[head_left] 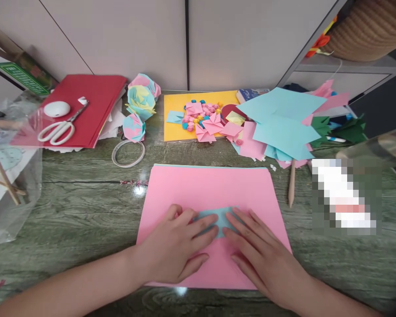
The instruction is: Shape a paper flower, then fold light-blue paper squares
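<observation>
A small light-blue piece of paper lies on a stack of pink paper in front of me. It looks folded into a low strip, but my fingers cover both its ends. My left hand rests on its left part, fingers stretched out and pressing down. On the right part lies my right hand, its fingers also extended flat. The two hands are apart, with the middle of the blue paper showing between them.
Scissors and a white case lie on red paper at the left. A tape roll and folded paper balls stand nearby. Behind are yellow paper with small folded pieces, blue cut sheets and a wooden stick.
</observation>
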`<state>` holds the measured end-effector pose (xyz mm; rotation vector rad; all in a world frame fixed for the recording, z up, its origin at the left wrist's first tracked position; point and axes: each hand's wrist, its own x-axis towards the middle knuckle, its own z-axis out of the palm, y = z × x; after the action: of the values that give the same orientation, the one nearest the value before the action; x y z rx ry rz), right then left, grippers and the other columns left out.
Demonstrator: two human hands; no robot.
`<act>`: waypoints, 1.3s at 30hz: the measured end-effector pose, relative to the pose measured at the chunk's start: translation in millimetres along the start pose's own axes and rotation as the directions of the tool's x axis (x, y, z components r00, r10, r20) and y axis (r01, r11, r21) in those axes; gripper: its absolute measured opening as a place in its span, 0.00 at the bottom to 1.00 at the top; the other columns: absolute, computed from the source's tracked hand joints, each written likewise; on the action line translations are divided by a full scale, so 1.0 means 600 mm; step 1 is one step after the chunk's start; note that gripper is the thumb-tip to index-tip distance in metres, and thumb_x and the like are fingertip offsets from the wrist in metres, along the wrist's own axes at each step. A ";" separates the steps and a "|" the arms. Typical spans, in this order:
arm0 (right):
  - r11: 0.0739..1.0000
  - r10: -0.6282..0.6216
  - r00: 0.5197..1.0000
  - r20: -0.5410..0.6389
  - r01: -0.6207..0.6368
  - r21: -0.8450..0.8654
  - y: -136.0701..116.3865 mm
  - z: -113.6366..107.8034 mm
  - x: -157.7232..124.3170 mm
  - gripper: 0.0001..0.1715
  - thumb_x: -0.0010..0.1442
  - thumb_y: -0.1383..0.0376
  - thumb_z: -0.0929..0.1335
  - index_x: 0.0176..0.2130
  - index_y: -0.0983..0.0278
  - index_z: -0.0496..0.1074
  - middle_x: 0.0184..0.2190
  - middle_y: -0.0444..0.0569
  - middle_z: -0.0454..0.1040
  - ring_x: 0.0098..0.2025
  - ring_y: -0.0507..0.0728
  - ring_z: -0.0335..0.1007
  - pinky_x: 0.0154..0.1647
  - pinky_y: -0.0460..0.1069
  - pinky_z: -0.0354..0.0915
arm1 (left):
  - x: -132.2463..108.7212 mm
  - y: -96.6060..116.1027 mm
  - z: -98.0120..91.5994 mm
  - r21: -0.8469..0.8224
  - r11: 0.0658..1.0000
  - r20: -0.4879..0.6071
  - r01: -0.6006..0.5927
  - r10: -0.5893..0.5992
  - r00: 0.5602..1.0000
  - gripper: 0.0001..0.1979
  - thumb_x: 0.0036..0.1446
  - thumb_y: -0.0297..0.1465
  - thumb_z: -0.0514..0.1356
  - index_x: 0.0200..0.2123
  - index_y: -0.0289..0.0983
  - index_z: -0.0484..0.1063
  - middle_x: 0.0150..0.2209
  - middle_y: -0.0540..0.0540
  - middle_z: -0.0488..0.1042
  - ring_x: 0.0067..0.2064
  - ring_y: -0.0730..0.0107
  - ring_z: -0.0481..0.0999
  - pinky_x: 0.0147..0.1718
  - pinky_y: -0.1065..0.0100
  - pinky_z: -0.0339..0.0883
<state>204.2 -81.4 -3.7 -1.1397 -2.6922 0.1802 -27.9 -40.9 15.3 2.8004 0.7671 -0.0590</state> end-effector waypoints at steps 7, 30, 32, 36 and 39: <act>0.996 -0.017 0.989 -0.146 0.030 0.087 0.001 -0.011 -0.006 0.17 0.54 0.69 0.62 0.43 0.64 0.71 0.42 0.52 0.71 0.47 0.60 0.61 0.54 0.65 0.54 | 0.001 -0.004 0.009 0.089 0.994 -0.022 -0.059 0.061 0.998 0.20 0.60 0.37 0.43 0.55 0.42 0.58 0.59 0.49 0.56 0.43 0.62 0.60 0.37 0.58 0.50; 1.000 -0.017 0.986 -0.167 0.016 -0.012 -0.015 0.006 -0.007 0.20 0.54 0.69 0.61 0.47 0.65 0.69 0.36 0.50 0.71 0.41 0.58 0.61 0.55 0.64 0.50 | -0.006 0.016 0.006 0.151 0.988 -0.002 -0.040 0.041 0.999 0.23 0.59 0.42 0.43 0.57 0.47 0.53 0.59 0.45 0.53 0.47 0.58 0.60 0.41 0.55 0.51; 1.000 -0.012 0.987 -0.157 0.011 -0.006 -0.016 0.010 -0.009 0.21 0.54 0.68 0.61 0.48 0.65 0.68 0.36 0.49 0.71 0.42 0.58 0.61 0.56 0.64 0.49 | -0.006 0.016 0.006 0.141 0.989 -0.002 -0.038 0.038 0.999 0.23 0.59 0.42 0.43 0.57 0.47 0.53 0.60 0.45 0.53 0.47 0.57 0.60 0.41 0.54 0.51; 1.000 -0.003 0.987 -0.161 -0.001 -0.028 -0.016 0.016 -0.012 0.20 0.55 0.67 0.62 0.48 0.64 0.68 0.36 0.49 0.71 0.42 0.57 0.61 0.57 0.64 0.47 | -0.008 0.013 0.007 0.113 0.993 -0.011 -0.041 0.042 0.999 0.22 0.59 0.42 0.44 0.56 0.47 0.54 0.60 0.44 0.52 0.48 0.56 0.60 0.42 0.54 0.51; 0.998 -0.026 0.984 -0.177 0.014 -0.066 -0.015 0.019 -0.014 0.20 0.55 0.67 0.62 0.48 0.65 0.68 0.35 0.49 0.71 0.41 0.57 0.61 0.56 0.64 0.47 | -0.010 0.008 0.009 0.077 0.996 -0.025 -0.049 0.051 0.998 0.22 0.58 0.43 0.46 0.55 0.48 0.57 0.60 0.45 0.51 0.48 0.57 0.60 0.43 0.54 0.51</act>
<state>200.9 -94.0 -14.3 -1.0901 -2.5675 -0.0116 -30.6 -49.4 11.7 2.8968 0.7147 -0.0434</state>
